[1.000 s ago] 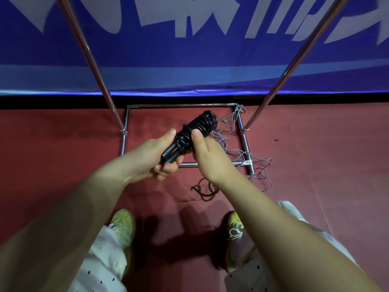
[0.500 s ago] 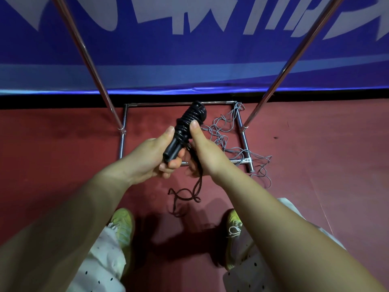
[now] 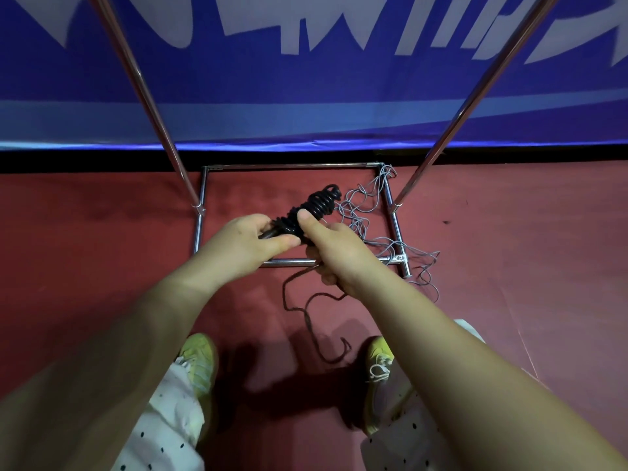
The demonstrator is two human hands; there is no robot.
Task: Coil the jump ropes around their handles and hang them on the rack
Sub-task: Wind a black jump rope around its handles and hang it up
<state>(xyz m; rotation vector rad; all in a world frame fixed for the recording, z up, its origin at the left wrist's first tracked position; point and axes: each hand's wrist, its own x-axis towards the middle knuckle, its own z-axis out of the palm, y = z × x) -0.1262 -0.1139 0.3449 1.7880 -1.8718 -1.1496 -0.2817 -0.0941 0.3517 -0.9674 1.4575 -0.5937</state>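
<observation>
Both hands hold the black jump rope [image 3: 314, 207] above the rack base [image 3: 292, 263]: left hand [image 3: 244, 244] fingers curl round the handles, right hand [image 3: 334, 248] thumb presses the coils, its loose tail trailing to the floor [image 3: 102, 253].

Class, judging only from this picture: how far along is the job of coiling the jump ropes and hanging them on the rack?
Done: most of the black jump rope is wound round its handles. In hand: the left hand grips the handle end, the right hand holds the coils, and a loose tail trails down. Left: wind that tail, hang the bundle, then coil the grey rope tangled at the rack base.
</observation>
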